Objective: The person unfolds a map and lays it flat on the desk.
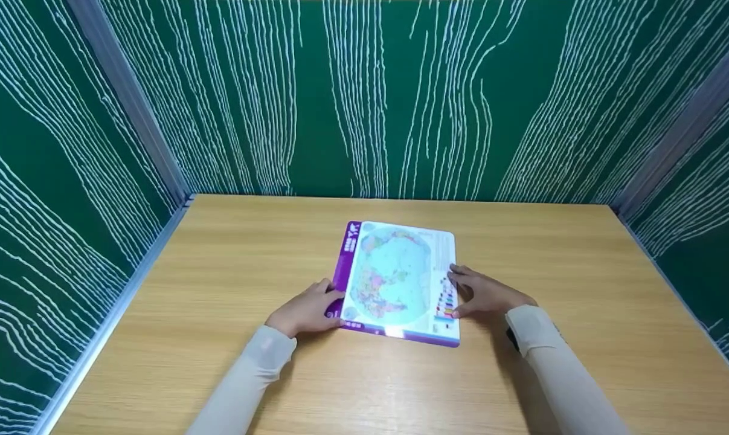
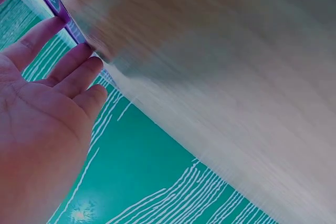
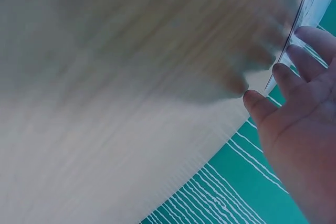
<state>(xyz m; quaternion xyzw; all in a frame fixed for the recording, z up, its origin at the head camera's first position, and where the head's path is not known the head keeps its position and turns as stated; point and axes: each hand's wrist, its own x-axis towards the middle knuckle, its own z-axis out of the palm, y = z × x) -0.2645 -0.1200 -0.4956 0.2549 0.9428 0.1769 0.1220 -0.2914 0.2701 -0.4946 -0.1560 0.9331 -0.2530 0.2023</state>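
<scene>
A glossy flat world map [image 1: 394, 278] with rounded corners lies on the wooden table [image 1: 249, 241], turned sideways. Purple bands run along its left and near edges, and white print shows on the left one. My left hand [image 1: 308, 308] holds the left edge near the lower corner. In the left wrist view its fingertips [image 2: 80, 52] meet the purple edge close over the tabletop. Opposite, my right hand [image 1: 488, 293] grips the right edge, thumb toward me and fingers farther up. The right wrist view shows the fingers [image 3: 286, 80] along the map's thin side.
Green panels [image 1: 316, 121] with white wavy lines stand behind the table and on both sides. Grey metal posts [image 1: 128, 103] mark the back corners. Bare wood surrounds the map on every side.
</scene>
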